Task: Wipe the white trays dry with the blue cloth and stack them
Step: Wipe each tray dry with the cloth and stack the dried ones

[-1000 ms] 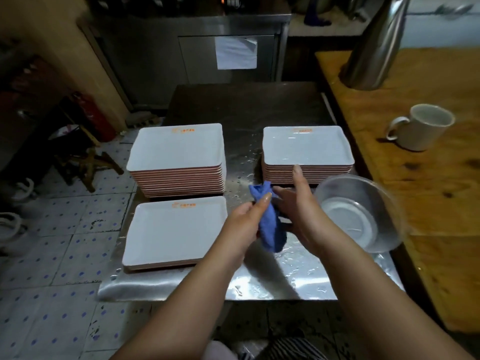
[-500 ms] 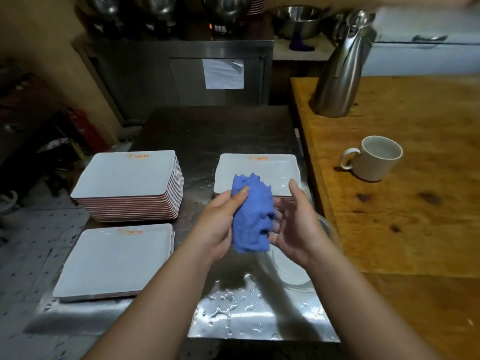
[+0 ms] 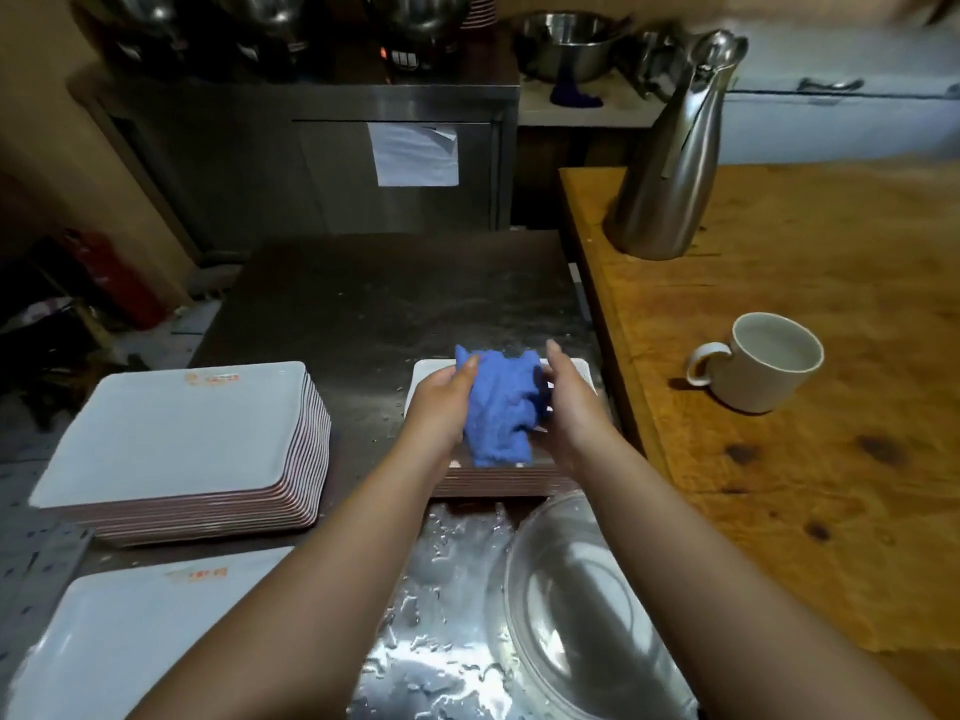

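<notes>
Blue cloth (image 3: pixel 501 410), crumpled, nubbly, hanging lengthwise toward the person, held between both hands above the right tray stack (image 3: pixel 498 478) on the wet steel bench (image 3: pixel 363 314); left hand (image 3: pixel 441 407) pinching its edge, right hand (image 3: pixel 569 402) cupping the other side, grip unclear; taller tray stack (image 3: pixel 182 439) left; single tray (image 3: pixel 130 636) near left

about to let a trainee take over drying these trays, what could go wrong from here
1. The steel table is wet with droplets, so the blue cloth, bunched between left hand and right hand, could soak up water if it is set down there.
2. The clear bowl lies close under the right forearm; an elbow could knock it.
3. The tall tray stack could slide if bumped.
</notes>
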